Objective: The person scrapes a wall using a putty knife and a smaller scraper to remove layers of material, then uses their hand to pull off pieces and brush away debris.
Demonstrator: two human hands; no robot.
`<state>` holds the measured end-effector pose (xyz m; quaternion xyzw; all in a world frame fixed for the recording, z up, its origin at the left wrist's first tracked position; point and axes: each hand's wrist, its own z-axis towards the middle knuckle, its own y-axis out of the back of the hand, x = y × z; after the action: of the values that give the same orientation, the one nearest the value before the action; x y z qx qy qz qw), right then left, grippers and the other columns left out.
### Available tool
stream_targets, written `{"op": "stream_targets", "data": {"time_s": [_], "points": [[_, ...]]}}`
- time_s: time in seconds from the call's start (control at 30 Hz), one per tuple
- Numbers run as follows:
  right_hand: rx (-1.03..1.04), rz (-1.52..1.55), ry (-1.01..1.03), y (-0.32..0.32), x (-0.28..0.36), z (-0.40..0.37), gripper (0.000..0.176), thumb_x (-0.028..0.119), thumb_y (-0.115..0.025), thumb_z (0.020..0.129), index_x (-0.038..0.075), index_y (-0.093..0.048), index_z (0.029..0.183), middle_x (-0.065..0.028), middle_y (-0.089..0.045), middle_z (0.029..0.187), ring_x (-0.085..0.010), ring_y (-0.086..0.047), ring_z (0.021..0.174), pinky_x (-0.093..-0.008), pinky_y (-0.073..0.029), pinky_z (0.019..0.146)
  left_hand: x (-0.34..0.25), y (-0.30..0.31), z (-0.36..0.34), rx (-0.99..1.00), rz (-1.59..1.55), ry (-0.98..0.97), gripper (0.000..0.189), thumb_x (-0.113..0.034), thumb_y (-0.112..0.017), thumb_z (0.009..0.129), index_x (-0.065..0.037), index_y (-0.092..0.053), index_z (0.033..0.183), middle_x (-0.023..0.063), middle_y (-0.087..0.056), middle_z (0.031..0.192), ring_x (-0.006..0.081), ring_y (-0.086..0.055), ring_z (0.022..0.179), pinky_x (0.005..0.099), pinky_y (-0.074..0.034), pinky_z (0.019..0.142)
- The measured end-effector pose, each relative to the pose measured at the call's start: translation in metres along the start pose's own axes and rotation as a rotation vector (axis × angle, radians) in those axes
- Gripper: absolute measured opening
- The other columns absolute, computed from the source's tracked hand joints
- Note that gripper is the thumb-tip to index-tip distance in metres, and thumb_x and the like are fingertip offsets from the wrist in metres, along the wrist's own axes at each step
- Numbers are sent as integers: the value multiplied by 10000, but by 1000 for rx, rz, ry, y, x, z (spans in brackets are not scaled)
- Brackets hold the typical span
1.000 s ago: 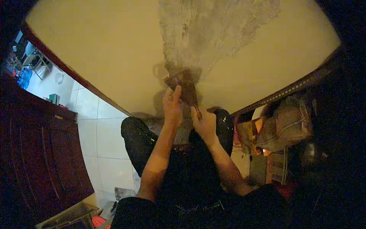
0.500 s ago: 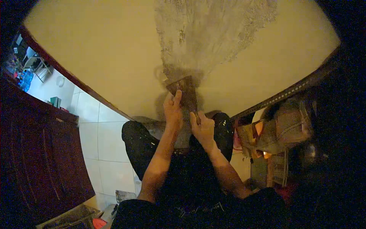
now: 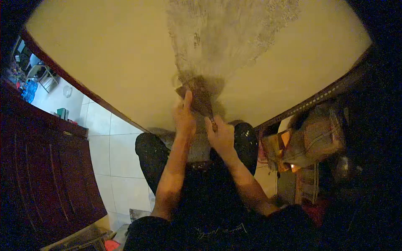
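A dark, flat scraper (image 3: 200,94) lies against the lower end of a rough grey patch (image 3: 217,42) on the yellowish wall (image 3: 117,62). My left hand (image 3: 184,117) grips the blade's left edge, with the thumb pointing up over its face. Around the scraper's handle at the lower right, my right hand (image 3: 221,134) is closed. The blade is tilted, and its shadow falls on the wall around it. The fingers behind the blade are hidden.
A dark red panelled door (image 3: 46,175) stands at the left, beside a light tiled floor (image 3: 121,154). Blue bottles (image 3: 30,90) and a folding chair (image 3: 48,79) are at the far left. Cluttered shelves and bags (image 3: 310,142) are at the right.
The scraper has turned, its blade now tilting more to the left and its handle showing at my right hand. Both hands have shifted slightly left, the left one also up.
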<state>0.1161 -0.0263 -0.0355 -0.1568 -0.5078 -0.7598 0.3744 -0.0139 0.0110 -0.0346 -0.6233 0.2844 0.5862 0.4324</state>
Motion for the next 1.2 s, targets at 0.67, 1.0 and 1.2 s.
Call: {"op": "stream_targets", "data": {"time_s": [0.67,1.0,1.2], "points": [[-2,80,-41,-14,-7,-7,253,200,-635,866,31,-514,722,-156,-551,553,-340,-573,491,-390,-426,444,-22,-5,-6,59,-209,-15,387,-337,-578,927,-30,-537,1159,61,-609,1050,171,-582,931,317,-476,803],[-30,34,11,-5,28,-1,257,214,-617,879,30,-518,730,-155,-540,541,-324,-563,467,-397,-413,443,-27,11,-2,65,-372,194,405,-317,-546,946,-4,-518,1203,93,-599,1101,195,-584,956,338,-484,819],[-59,55,20,-1,30,0,255,204,-618,885,32,-515,728,-144,-530,526,-316,-543,451,-387,-401,440,-25,13,2,91,-113,-55,409,-338,-525,951,7,-541,1170,92,-600,1084,192,-575,945,311,-468,818]]}}
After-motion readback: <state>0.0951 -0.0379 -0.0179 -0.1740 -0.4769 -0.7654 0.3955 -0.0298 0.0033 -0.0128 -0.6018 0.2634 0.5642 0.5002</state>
